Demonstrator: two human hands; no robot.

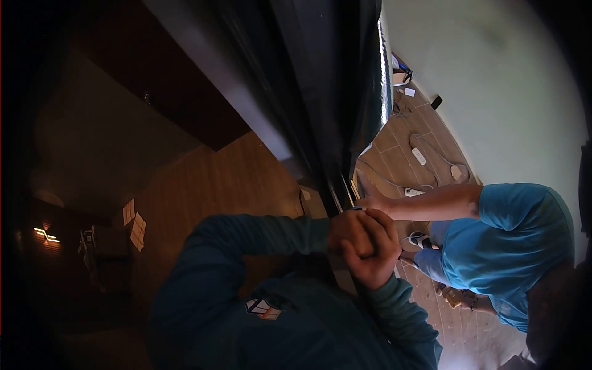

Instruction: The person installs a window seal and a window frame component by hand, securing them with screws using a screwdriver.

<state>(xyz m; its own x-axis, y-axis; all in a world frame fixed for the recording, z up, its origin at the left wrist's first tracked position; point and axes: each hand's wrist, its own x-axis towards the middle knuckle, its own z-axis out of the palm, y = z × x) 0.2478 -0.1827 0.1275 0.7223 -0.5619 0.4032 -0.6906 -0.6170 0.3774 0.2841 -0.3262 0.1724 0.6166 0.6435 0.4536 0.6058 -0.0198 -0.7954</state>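
Observation:
My left hand (345, 232) is closed in a fist at the edge of a dark door frame (336, 191). My right hand (377, 254) is closed against it, its fingers curled over the left one. A small dark blue bit shows above the knuckles; whatever the two hands grip is hidden. Just beyond them, a co-worker's hand (373, 200) touches the frame edge by a thin yellowish strip (354, 188).
The co-worker in a blue shirt (493, 253) stands at right, the other hand near a yellowish-brown object (455, 298). Power strips (419, 156) and cords lie on the plank floor (388, 139). A dark room with a brown door (154, 80) is at left.

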